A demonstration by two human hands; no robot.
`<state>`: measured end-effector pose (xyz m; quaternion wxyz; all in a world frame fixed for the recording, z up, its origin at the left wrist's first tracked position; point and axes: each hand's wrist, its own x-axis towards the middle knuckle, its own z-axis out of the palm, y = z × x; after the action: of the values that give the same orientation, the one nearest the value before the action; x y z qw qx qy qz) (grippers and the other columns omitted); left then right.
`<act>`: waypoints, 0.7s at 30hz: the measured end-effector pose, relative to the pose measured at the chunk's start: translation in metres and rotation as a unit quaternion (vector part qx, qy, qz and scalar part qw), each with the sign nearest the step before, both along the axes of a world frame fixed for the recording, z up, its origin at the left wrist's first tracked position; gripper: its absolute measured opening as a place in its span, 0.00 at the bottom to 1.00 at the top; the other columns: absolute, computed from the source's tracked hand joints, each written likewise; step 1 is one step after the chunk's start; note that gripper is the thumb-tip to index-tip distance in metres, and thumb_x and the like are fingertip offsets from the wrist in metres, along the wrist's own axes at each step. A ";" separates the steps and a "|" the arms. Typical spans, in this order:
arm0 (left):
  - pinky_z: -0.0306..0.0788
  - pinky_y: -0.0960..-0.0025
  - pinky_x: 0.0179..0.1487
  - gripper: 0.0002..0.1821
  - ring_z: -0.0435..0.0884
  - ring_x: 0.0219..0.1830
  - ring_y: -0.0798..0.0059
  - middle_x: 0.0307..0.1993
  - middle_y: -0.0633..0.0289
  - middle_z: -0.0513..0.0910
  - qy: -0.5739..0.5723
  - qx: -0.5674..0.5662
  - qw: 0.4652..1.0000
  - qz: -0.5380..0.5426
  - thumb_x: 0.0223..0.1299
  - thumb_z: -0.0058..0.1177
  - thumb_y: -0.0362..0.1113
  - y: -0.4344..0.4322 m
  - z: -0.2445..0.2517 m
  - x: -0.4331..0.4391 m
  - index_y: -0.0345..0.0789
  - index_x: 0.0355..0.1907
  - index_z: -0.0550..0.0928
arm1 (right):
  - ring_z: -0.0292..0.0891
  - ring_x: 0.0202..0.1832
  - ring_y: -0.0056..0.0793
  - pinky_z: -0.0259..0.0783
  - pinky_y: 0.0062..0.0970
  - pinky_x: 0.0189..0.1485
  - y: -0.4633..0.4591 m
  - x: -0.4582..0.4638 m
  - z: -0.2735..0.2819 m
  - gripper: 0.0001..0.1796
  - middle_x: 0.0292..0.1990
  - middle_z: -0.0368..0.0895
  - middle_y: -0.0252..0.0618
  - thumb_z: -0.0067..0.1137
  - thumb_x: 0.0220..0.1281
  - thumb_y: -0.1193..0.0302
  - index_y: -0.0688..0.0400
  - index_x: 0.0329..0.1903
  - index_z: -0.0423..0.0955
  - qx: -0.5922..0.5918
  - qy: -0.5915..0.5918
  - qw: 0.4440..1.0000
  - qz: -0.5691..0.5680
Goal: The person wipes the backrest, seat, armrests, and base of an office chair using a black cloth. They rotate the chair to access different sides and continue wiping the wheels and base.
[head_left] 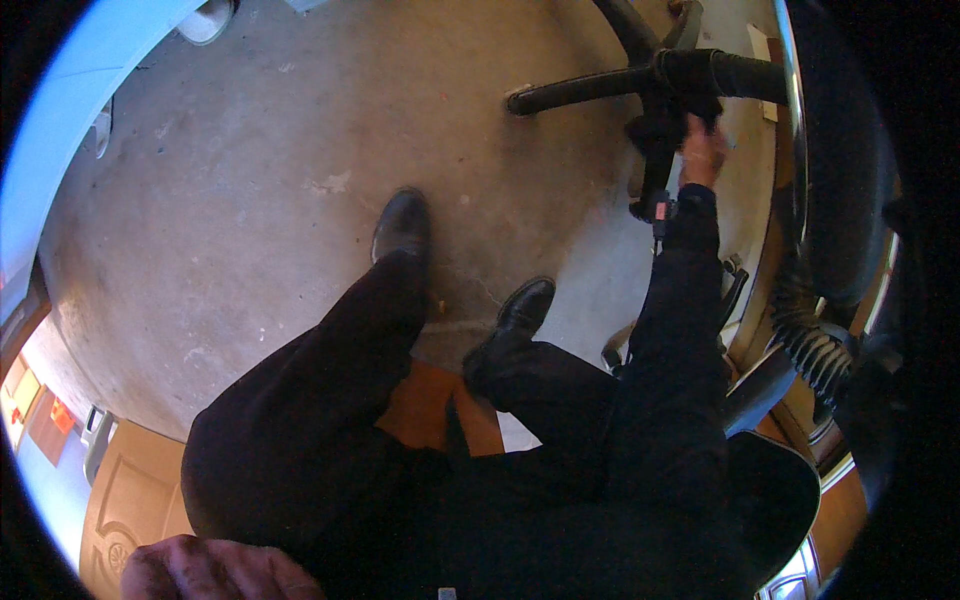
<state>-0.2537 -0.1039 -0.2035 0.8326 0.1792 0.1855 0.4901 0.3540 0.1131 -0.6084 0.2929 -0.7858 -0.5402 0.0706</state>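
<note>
My right hand (703,154) reaches out at the upper right and touches the dark base of a swivel chair (660,75); its fingers are partly hidden and blurred, so what they close on is unclear. The black legs of that base spread out from a central hub above the hand. At the lower left, my left hand (217,570) rests near my thigh with its fingers curled, cut off by the picture's edge. Whether it holds anything cannot be seen. My two dark shoes stand on the concrete floor (247,187).
A black seat or cushion edge (780,502) shows at the lower right, beside a ribbed coiled hose (810,345). A carved wooden door (135,502) is at the lower left. A light blue surface (90,97) curves along the upper left.
</note>
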 end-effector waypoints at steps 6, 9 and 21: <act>0.78 0.67 0.27 0.18 0.79 0.16 0.74 0.35 0.50 0.92 -0.009 0.003 1.000 -0.023 0.84 0.56 0.47 0.002 0.001 -0.001 0.33 0.49 0.89 | 0.82 0.62 0.62 0.74 0.55 0.68 -0.051 -0.047 0.021 0.37 0.59 0.88 0.58 0.63 0.71 0.43 0.54 0.72 0.79 -0.157 -0.238 0.958 -0.018; 0.78 0.67 0.27 0.19 0.79 0.17 0.74 0.35 0.51 0.93 -0.013 -0.001 1.000 -0.009 0.84 0.55 0.48 0.002 -0.001 -0.003 0.34 0.48 0.90 | 0.83 0.60 0.62 0.75 0.53 0.67 -0.080 -0.043 0.024 0.37 0.57 0.89 0.58 0.65 0.70 0.45 0.57 0.72 0.80 -0.171 -0.120 0.978 -0.023; 0.78 0.67 0.26 0.19 0.79 0.16 0.74 0.35 0.52 0.93 -0.025 0.002 1.000 -0.008 0.85 0.52 0.47 0.005 -0.010 -0.015 0.34 0.49 0.90 | 0.86 0.58 0.61 0.81 0.55 0.61 -0.026 -0.097 0.011 0.33 0.52 0.91 0.61 0.71 0.68 0.49 0.63 0.63 0.83 -0.036 -0.251 0.967 0.008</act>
<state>-0.2683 -0.0987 -0.2131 0.8405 0.1705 0.1623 0.4879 0.2573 0.0876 -0.5978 0.1188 -0.7841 -0.5997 -0.1067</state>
